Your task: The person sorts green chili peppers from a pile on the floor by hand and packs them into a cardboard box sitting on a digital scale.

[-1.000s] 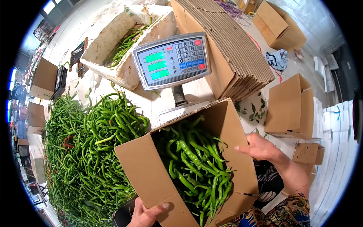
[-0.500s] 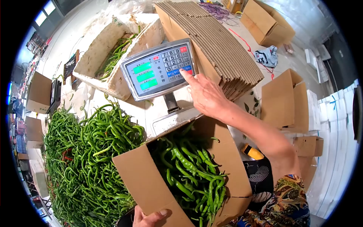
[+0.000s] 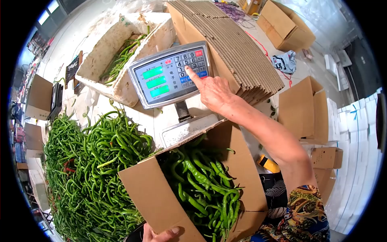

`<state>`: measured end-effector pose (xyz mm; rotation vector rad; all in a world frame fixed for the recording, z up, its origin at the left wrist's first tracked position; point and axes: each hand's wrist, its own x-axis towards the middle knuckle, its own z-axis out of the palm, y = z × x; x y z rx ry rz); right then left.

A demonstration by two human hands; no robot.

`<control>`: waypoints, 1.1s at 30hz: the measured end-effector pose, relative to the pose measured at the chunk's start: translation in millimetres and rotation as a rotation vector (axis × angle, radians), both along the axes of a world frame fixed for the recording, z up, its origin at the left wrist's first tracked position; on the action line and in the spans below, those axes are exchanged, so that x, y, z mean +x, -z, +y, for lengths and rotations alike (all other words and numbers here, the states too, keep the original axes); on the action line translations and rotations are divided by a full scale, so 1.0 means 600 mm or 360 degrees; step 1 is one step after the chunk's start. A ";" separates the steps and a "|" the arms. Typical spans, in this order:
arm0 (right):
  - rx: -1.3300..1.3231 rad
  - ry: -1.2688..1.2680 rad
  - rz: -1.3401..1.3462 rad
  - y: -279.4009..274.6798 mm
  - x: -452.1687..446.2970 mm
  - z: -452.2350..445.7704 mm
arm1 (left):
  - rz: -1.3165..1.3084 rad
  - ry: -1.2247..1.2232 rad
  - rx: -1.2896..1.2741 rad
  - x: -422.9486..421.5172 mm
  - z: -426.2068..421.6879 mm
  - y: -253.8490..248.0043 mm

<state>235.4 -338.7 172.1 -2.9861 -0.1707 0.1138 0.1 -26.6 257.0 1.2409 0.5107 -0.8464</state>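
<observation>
My right hand point(image 3: 215, 92) has its index finger stretched out to the number keys of a scale display point(image 3: 171, 74), its other fingers curled and holding nothing. Three green readouts glow on the display, too small to read. Below it, an open cardboard box point(image 3: 157, 197) full of green chili peppers point(image 3: 209, 177) rests over the scale's platform point(image 3: 187, 131). At the box's near left edge, my left hand point(image 3: 159, 234) grips a flap, thumb on top and fingers underneath, partly cut off by the view's bottom.
A large heap of green chilies point(image 3: 94, 173) spreads on the left. Behind the display are a white foam box point(image 3: 96, 52) with some chilies and a stack of flattened cartons point(image 3: 227, 44). Open cartons point(image 3: 302, 109) and a yellow object point(image 3: 269, 164) lie to the right.
My right index finger has moved up and left, from the lower blue keys to the number keys. My left hand still holds the box flap, slightly lower in view.
</observation>
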 end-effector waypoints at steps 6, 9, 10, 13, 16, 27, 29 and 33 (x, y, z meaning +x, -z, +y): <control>-0.0050 -0.0038 -0.0033 -0.001 0.002 -0.002 | -0.0061 0.0060 -0.0085 -0.001 0.006 0.003; -0.0035 -0.0046 -0.0084 0.016 0.003 -0.008 | -0.0148 0.0038 -0.0117 -0.009 0.008 0.012; 0.0006 -0.0011 -0.0041 0.008 0.001 -0.005 | -0.0146 0.0052 -0.0084 -0.007 0.007 0.007; 0.0186 0.0047 -0.0002 -0.023 -0.021 -0.002 | -0.0172 0.0067 -0.0026 -0.004 0.003 -0.003; 0.0604 -0.0038 -0.0255 -0.053 -0.088 -0.015 | -0.0234 0.0036 -0.0079 -0.011 0.006 0.008; 0.1095 0.0613 0.1256 -0.030 -0.319 -0.103 | -0.0302 0.0223 -0.0242 -0.014 0.022 0.026; 0.0913 0.0574 0.1428 -0.008 -0.331 -0.108 | -0.0065 0.0145 -0.0104 -0.009 0.016 0.021; 0.1206 0.0512 0.1215 -0.029 -0.351 -0.123 | -0.0085 0.0094 0.0021 -0.007 0.014 0.029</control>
